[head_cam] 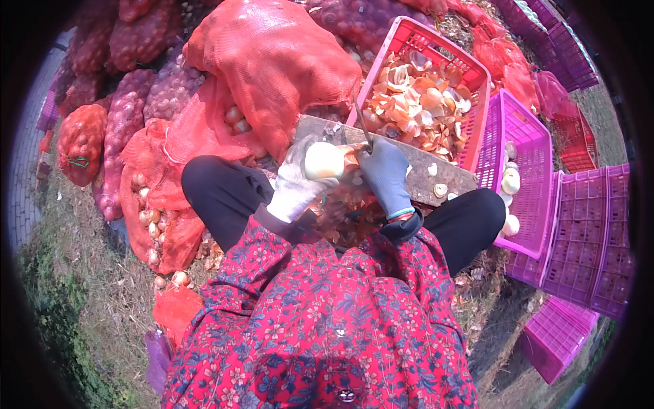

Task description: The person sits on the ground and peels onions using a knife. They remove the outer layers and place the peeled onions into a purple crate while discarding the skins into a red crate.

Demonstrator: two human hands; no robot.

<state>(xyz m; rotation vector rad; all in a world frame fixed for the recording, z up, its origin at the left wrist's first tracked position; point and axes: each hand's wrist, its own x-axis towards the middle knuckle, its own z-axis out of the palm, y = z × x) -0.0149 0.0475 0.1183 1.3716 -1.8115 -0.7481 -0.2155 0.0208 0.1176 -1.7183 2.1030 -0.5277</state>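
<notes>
My left hand, in a pale glove, holds a whitish peeled onion above the near edge of a wooden board. My right hand, in a blue-grey glove, is closed around a knife, whose thin dark blade points up and away from me. A strip of brown onion skin lies between the onion and my right fingers. Small cut onion pieces rest on the right part of the board. The knife's handle is hidden in my right hand.
A red plastic crate of onion skins stands beyond the board. To its right, a pink crate holds peeled onions. Stacked purple crates stand farther right. Red mesh sacks lie ahead and at left, one spilling unpeeled onions.
</notes>
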